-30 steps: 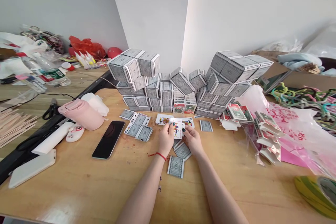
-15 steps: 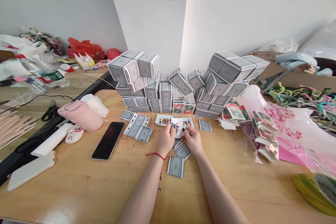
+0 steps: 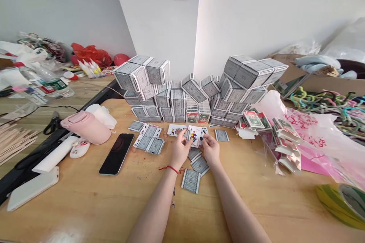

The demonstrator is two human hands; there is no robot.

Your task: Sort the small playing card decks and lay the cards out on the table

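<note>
My left hand (image 3: pixel 180 151) and my right hand (image 3: pixel 210 151) pinch a small bunch of playing cards (image 3: pixel 195 136) between them, with a joker showing on top. A red string bracelet (image 3: pixel 172 169) circles my left wrist. Just beyond my hands lie face-up playing cards (image 3: pixel 175 130). Below my hands, several grey-backed cards (image 3: pixel 199 165) lie loose on the wooden table (image 3: pixel 85 205). Further grey-backed cards (image 3: pixel 148 141) lie in a loose spread to the left, and a single one (image 3: pixel 221 135) lies to the right.
A tall wall of grey-wrapped card boxes (image 3: pixel 176 100) stands behind the cards. A black smartphone (image 3: pixel 116 153) and a pink bottle (image 3: pixel 85 127) lie to the left. Packaged card decks (image 3: pixel 286 144) rest on a pink plastic bag (image 3: pixel 316 133) to the right.
The held cards have tilted clockwise a little, and my fingers have shifted along their edges. The whole scene has drifted slightly left in view as my head moved.
</note>
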